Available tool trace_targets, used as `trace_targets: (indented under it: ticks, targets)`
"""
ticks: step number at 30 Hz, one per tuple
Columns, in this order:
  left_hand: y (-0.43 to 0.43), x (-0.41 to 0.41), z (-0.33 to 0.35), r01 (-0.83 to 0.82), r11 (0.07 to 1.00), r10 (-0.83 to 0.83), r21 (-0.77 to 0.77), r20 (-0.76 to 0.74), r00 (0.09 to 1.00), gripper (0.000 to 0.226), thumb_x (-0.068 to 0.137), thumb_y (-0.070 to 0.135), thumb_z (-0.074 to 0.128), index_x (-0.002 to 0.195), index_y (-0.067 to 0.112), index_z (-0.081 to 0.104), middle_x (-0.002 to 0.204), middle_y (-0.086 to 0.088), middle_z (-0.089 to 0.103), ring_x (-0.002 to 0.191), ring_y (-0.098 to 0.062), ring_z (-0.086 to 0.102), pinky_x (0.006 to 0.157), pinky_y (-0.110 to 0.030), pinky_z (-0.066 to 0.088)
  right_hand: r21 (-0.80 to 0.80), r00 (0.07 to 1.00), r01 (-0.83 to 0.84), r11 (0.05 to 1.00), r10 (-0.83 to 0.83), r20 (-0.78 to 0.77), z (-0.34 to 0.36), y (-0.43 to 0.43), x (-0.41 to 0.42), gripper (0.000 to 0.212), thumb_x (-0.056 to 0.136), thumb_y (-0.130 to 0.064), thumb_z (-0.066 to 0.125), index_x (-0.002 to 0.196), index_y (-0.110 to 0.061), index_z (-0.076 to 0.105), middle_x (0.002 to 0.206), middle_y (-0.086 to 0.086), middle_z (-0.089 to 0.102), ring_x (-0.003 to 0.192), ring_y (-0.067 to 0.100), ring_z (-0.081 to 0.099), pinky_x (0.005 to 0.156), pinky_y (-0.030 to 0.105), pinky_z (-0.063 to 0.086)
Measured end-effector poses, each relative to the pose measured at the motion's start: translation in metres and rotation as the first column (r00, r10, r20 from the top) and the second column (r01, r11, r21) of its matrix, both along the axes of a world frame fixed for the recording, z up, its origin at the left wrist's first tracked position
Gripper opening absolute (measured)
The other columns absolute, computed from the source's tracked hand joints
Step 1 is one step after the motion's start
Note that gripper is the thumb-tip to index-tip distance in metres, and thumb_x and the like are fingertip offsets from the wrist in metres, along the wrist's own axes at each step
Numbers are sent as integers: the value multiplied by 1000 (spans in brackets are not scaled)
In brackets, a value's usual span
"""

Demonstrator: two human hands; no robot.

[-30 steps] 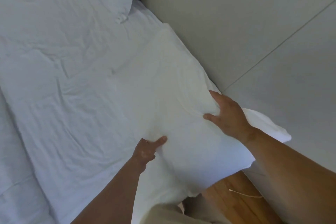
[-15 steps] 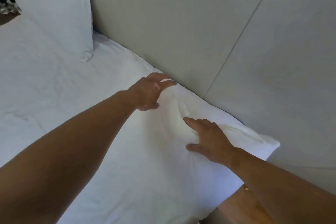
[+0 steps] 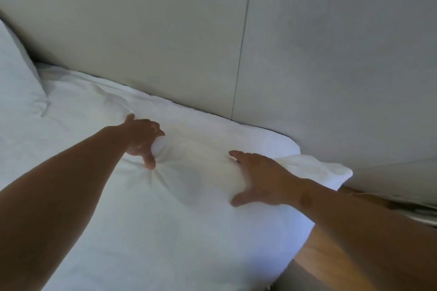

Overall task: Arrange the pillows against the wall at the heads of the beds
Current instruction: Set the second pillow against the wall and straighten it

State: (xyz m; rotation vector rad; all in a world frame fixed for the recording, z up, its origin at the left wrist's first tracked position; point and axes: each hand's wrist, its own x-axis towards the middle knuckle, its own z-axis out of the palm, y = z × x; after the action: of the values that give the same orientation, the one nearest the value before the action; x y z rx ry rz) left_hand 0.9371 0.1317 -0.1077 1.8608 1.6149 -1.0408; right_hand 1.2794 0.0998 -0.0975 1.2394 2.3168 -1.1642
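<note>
A white pillow (image 3: 203, 149) lies flat on the bed beside the padded grey wall (image 3: 165, 42), its far corner (image 3: 331, 168) sticking out past the mattress edge. My left hand (image 3: 144, 139) grips a bunch of the pillow's fabric at its left part, thumb pressed into the folds. My right hand (image 3: 257, 177) lies on the pillow's right part, palm down with fingers spread. A second white pillow (image 3: 16, 78) leans upright against the wall at the far left, cut off by the frame edge.
The bed's white sheet (image 3: 142, 243) fills the lower left. A wooden floor strip (image 3: 331, 257) runs along the bed's right side. A vertical seam (image 3: 243, 38) divides the wall panels.
The view swung towards the wall and nearer the pillow. My left hand closed on a fold of the pillow, and my right hand slid along its right part. The pillow lies closer along the wall.
</note>
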Motion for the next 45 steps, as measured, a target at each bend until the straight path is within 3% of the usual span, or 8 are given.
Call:
trace_targets:
  ticks: [3,8,11,14,17,27,39,45]
  targets:
    - [-9,-7,0,-22,999,21,34,43,999,97,52,72,74,139,33,52,134,12,52,132,-17,46,110,-41,26,-24,987,26,999,-22,161,-1,12,17,117,61,-69,84,157,-27,32,130,-1,58,130,22,49,101,33,40]
    - [-25,-1,7,10,996,-12,87,13,1000,76,67,69,68,134,34,56,137,7,61,130,-18,53,111,-40,31,-23,950,33,999,-24,313,-7,14,45,112,53,-80,78,148,-33,43,131,-6,62,130,21,51,115,45,32]
    - [-35,8,12,56,978,-59,201,9,998,52,70,65,66,112,35,64,117,10,70,114,-18,63,101,-38,37,-27,961,86,996,-76,265,-9,4,44,73,57,-70,80,119,-34,63,111,-6,69,111,21,62,89,38,51]
    - [-42,12,25,43,969,-45,245,3,999,41,72,60,69,102,34,65,110,9,72,109,-19,65,95,-36,39,-11,964,100,995,-94,250,-6,-4,40,38,64,-64,78,81,-35,61,95,-8,67,97,18,59,77,35,49]
    - [-44,11,44,6,959,-15,282,31,999,39,71,55,74,104,33,68,109,8,73,108,-20,65,86,-30,38,11,967,142,990,-141,213,7,-9,42,38,63,-63,78,64,-33,55,80,-9,65,82,13,61,62,31,44]
    - [-31,-7,99,-53,926,45,374,32,998,41,63,55,78,96,31,72,96,5,76,96,-21,68,85,-32,48,132,970,132,983,-155,186,76,27,31,32,58,-61,83,61,-40,59,77,-13,66,82,13,61,71,33,54]
    - [70,0,125,108,845,-55,523,-115,992,49,76,60,70,116,33,69,108,0,75,106,-24,67,92,-31,46,386,943,157,909,-255,215,100,88,23,51,70,-62,81,113,-35,72,110,-6,74,106,23,67,84,35,54]
    - [99,-4,98,24,934,20,356,-122,992,75,76,59,71,142,34,47,133,1,62,133,-22,48,114,-49,25,490,934,109,865,-257,246,66,94,23,64,73,-67,73,128,-36,60,125,-4,64,118,24,60,97,39,46]
